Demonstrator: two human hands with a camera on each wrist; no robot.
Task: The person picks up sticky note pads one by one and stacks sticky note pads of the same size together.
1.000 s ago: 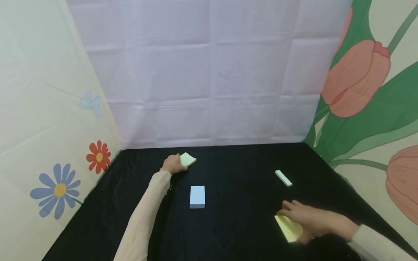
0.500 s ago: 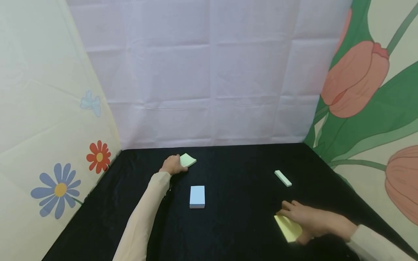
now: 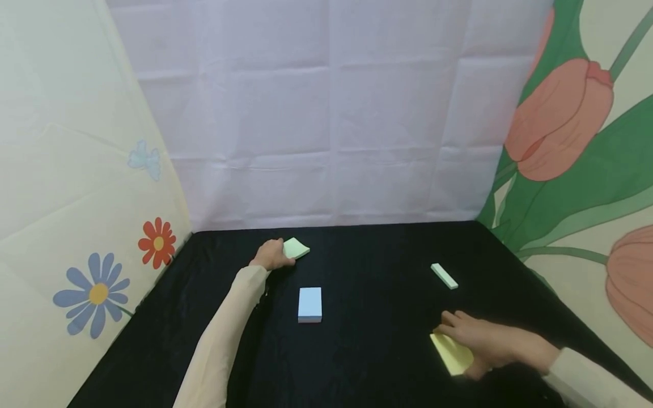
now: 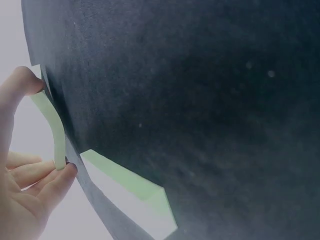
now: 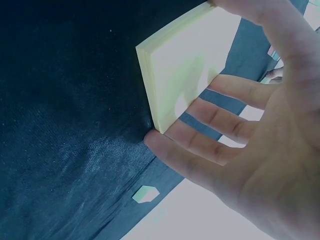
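Near the far edge of the table, my left hand (image 3: 272, 255) grips a pale green sticky note pad (image 3: 295, 248). In the left wrist view the thumb and fingertips hold opposite ends of this pad, and its edge (image 4: 57, 131) bows into a curve. My right hand (image 3: 479, 341) holds a yellow sticky note pad (image 3: 451, 353) at the near right. The right wrist view shows the thumb at one side of this pad (image 5: 187, 65) and the fingertips along the opposite side, with the pad tilted close over the cloth.
A light blue pad (image 3: 310, 303) with a pinkish bottom layer lies mid-table. A narrow mint block (image 3: 444, 276) lies beyond the right hand. Black cloth (image 3: 367, 340) covers the table, with a white sheet (image 3: 331, 113) behind. Another pale green piece (image 4: 135, 180) shows in the left wrist view.
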